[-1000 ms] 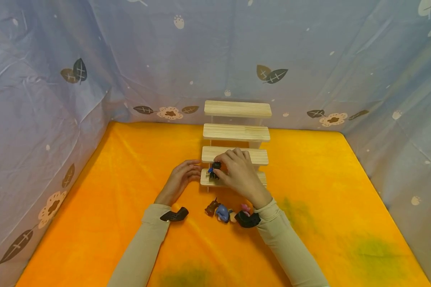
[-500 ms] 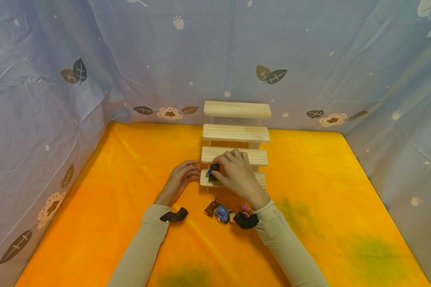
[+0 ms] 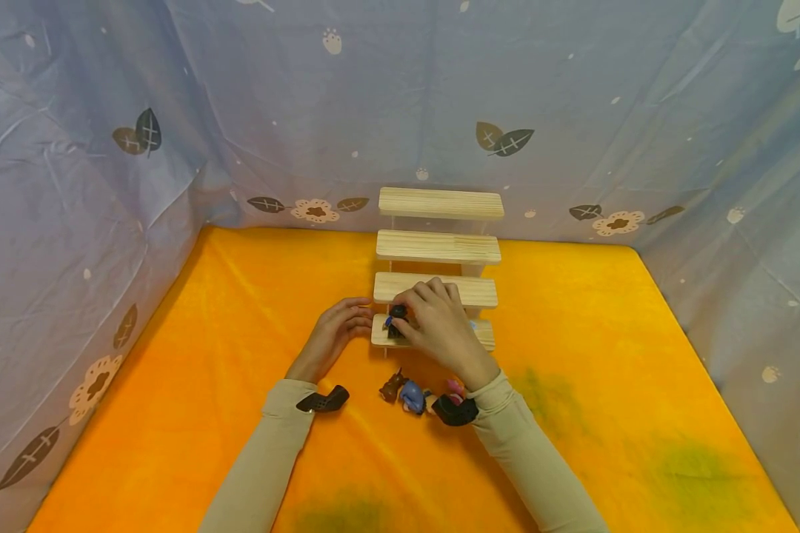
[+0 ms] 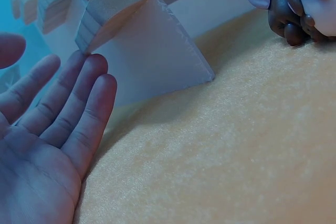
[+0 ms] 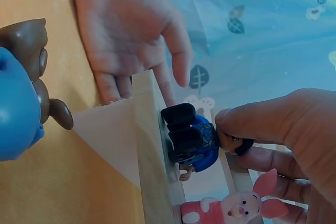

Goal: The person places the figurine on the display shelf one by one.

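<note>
My right hand [image 3: 443, 326] pinches a small toy figure [image 5: 202, 140] by its head between thumb and fingers. The figure has dark hair, blue clothes and black legs, and sits at the left end of the lowest step [image 3: 378, 337] of a wooden stepped display rack [image 3: 440, 203]. Beside it on that step stands a pink piglet figure [image 5: 231, 208], mostly behind my right hand in the head view. My left hand [image 4: 58, 124] lies palm inward at the rack's left end, fingers extended, fingertips right at the step's end.
In front of the rack lie several toy figures on the orange cloth [image 3: 240, 333], among them a brown one [image 3: 392, 386], a blue one [image 3: 412, 397] and a pink one [image 3: 455, 388]. A pale blue patterned curtain [image 3: 427, 96] surrounds the cloth at the back and sides.
My right hand has shifted slightly left and down with the figure, which now sits lower against the step. My left hand has stayed in place.
</note>
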A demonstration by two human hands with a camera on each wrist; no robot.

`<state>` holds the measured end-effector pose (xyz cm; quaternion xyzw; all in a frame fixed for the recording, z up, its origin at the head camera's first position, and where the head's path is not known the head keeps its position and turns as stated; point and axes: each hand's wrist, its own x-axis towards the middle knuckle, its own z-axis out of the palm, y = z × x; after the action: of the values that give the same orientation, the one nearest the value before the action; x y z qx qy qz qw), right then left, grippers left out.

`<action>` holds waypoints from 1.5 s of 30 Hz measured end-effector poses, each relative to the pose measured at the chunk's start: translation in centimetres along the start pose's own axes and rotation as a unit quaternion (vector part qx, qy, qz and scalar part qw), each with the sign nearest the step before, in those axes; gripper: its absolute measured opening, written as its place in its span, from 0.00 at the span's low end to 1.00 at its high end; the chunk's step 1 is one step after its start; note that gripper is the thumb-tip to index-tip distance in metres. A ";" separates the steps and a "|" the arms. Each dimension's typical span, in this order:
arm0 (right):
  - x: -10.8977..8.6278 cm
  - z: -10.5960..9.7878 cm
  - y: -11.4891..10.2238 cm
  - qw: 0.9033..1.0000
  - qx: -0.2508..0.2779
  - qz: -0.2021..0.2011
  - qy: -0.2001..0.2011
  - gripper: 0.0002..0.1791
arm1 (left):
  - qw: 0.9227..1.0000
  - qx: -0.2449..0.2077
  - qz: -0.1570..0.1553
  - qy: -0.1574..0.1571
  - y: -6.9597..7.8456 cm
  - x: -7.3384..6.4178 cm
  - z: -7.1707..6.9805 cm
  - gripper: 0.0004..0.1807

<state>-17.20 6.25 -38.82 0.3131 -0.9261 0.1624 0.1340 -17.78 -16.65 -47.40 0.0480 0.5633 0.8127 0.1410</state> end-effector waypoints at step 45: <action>-2.5 -4.7 -0.8 0.978 0.208 -0.032 0.001 0.11 | 1.000 0.015 0.000 0.003 -0.1 0.0 0.1 0.27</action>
<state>-14.06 8.78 -35.25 0.3636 -0.8614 0.3473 0.0721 -17.77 -16.53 -47.42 0.0478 0.5756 0.8045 0.1387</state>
